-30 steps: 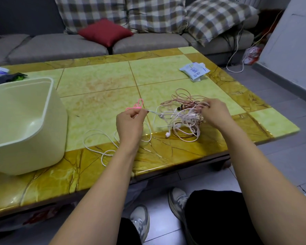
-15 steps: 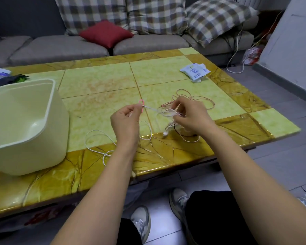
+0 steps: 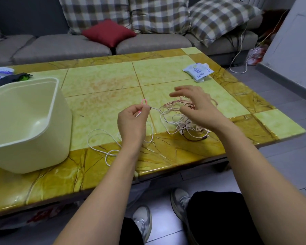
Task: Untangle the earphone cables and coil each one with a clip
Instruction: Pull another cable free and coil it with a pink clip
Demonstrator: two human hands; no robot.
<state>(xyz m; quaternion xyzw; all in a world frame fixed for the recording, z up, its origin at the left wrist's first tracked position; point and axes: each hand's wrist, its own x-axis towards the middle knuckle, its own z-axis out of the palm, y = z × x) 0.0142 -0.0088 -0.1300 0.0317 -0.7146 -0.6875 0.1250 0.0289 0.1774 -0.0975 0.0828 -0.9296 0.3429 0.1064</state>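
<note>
**Strand pinched on the left, knot under the right**

We see the left grip (image 3: 131, 122) pinching 1 white strand (image 3: 155, 109) between thumb and forefinger, with a pink clip (image 3: 144, 102) poking up from the same pinch; the right grip (image 3: 200, 110) holds nothing, its fingers spread just above the tangle (image 3: 175, 121). The tangle, white and pinkish cables heaped together, lies on the bench (image 3: 104, 82) close to the near edge, right of middle; the strand runs rightward from the pinch into the heap, so its long axis lies roughly along the near edge. We judge that the coming move turns on this: the knot lies to the right of the pinch and directly under the right grip, plainly the nearer of the 2.

A slack white loop (image 3: 104, 130) trails on the bench left of the left wrist, toward the near edge; we take it for the freed part of the same cable, though the hand hides the join. Room is open toward the far edge; a cream tub (image 3: 25, 121) fills the near left corner; a wipe packet (image 3: 198, 70) sits by the far right edge, well apart. No cable is coiled yet; a pull toward us could drag the heap over the near edge.
</note>
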